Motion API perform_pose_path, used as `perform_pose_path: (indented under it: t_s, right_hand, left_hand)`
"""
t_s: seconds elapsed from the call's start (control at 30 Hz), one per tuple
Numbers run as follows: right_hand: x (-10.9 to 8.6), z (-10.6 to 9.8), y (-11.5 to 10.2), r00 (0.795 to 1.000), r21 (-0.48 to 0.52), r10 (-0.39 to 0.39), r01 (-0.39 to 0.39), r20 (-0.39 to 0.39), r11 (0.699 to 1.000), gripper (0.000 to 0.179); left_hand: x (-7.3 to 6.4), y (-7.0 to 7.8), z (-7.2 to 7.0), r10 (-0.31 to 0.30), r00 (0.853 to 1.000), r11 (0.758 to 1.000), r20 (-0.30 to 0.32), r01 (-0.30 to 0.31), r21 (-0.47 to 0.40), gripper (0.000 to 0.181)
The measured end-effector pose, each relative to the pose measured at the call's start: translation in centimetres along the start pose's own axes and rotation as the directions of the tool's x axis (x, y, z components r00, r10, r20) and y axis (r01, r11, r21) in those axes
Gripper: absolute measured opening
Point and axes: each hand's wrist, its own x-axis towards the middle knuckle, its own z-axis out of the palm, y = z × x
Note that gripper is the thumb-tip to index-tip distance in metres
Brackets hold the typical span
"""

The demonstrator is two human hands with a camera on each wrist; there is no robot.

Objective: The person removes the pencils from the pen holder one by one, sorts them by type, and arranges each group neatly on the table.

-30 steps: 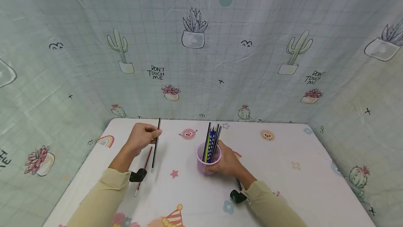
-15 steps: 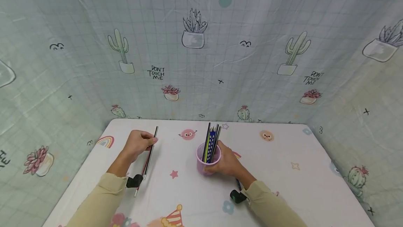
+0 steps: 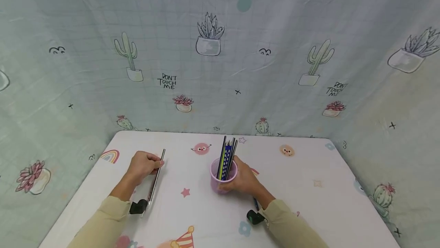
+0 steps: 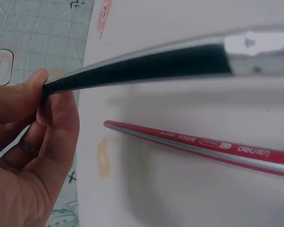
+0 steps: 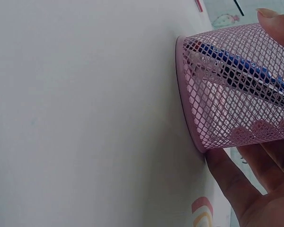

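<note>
My left hand (image 3: 143, 166) pinches a black and silver pencil (image 4: 156, 67) near its far end, between thumb and fingers. That pencil slants above the table, its white-tipped end toward me. Below it, a red and silver pencil (image 4: 203, 145) with printed lettering lies on the white surface. My right hand (image 3: 245, 178) grips a pink mesh pencil cup (image 3: 214, 184), fingers and thumb round its side. Several pencils (image 3: 225, 160) stand in the cup: black striped ones, a yellow-green one and a blue one with white dots. In the right wrist view the cup's base appears to rest on the table.
A dark blue pencil-like stick (image 3: 256, 204) lies partly hidden beneath my right wrist. The white table (image 3: 292, 187) carries printed stars, flowers and faces. Behind and beside it hangs a cactus-print cloth (image 3: 213, 76).
My left hand has come down toward me and slightly left with the black pencil, which now overlaps the red one in the head view. The right hand keeps its hold on the cup.
</note>
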Motion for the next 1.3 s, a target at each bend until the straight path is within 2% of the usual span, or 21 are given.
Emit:
perform_pose_path:
  t_s: [0.5,0.87,1.3]
  right_hand:
    - [0.1,0.2,0.1,1.000,-0.010,-0.009,0.009,-0.023,1.000,0.094]
    - [0.1,0.4,-0.3,1.000,0.001,-0.001,0.001,-0.009,1.000,0.094]
    - [0.2,0.5,-0.3,1.000,0.010,0.011,-0.011,-0.005,1.000,0.095]
  left_hand:
    - [-0.1,-0.9,-0.2,-0.071,0.997,0.997,0.027,0.070,0.022,0.018]
    - [0.2,-1.7,-0.5,-0.152,0.988,0.986,-0.014,0.153,0.064,0.019]
    - [0.0,-2.1,-0.8,-0.217,0.976,0.976,0.008,0.217,0.019,0.020]
